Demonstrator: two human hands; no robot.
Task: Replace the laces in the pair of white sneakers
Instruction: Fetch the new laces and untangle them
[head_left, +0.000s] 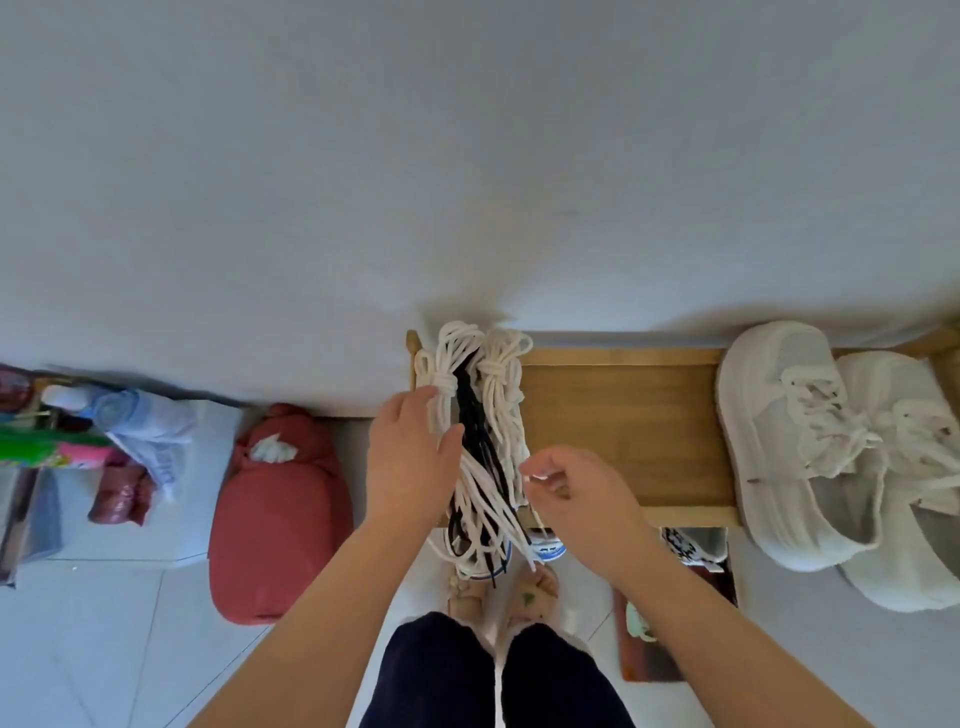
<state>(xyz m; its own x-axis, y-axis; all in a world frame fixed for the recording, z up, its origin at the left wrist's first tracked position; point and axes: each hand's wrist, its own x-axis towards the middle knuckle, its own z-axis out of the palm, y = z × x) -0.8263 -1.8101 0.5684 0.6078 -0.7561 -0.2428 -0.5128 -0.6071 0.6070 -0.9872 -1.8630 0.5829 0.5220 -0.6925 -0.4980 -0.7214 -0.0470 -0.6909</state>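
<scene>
- Just in front of us, our right hand (571, 488) pinches the tip of one white lace (534, 476) between thumb and curled fingers. Our left hand (410, 457) lies with straight fingers flat on the bundle of laces (501, 415).
- We see that bundle on the left end of the wooden desk (623, 431). It is thick white cord knotted into two hanks with dark laces (467, 415) between them, and its loose ends spill over the near edge.
- Further right on the same desk, well apart from the bundle, stands the pair of white sneakers (810, 447). They sit side by side with toes toward the wall, white laces threaded, and chunky heels overhanging the front.
- Beneath the desk, a lower shelf holds patterned shoes (691, 545), which the top mostly hides from us.
- On the tiled floor (104, 623) to our left lies a tied red cloth bag (280, 514) with something white poking out.
- Past it we see bottles and bright packets (78, 441) heaped together; we cannot tell what holds them.
- A plain white wall (467, 156) closes the view.
</scene>
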